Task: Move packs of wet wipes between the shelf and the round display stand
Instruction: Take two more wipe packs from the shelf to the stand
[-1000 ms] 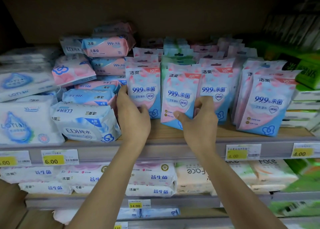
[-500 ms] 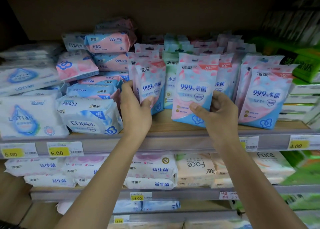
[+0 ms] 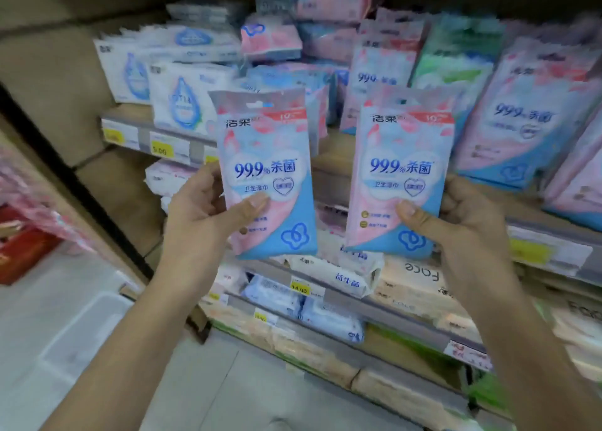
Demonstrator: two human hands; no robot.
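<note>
Fingers (image 3: 211, 179) of the left hand (image 3: 198, 222) curl round the side of one pink and blue wet wipes pack (image 3: 267, 170). The thumb lies flat on the front, so the pack is pinched tight. The right hand (image 3: 469, 225) grips a second wet wipes pack (image 3: 400, 176) the same way, thumb in front and fingers bent behind its edge. Both packs stand up straight, side by side but not touching. They are held in the air in front of the shelf (image 3: 334, 160).

On that shelf, more pink and blue packs (image 3: 514, 117) lean in a row at the right. A green pack (image 3: 456, 65) stands behind them. White packs with a blue drop (image 3: 185, 101) sit at the left. On the lower shelf (image 3: 384, 310), other white packs (image 3: 342, 277) lie flat behind yellow price tags (image 3: 301, 289).
</note>
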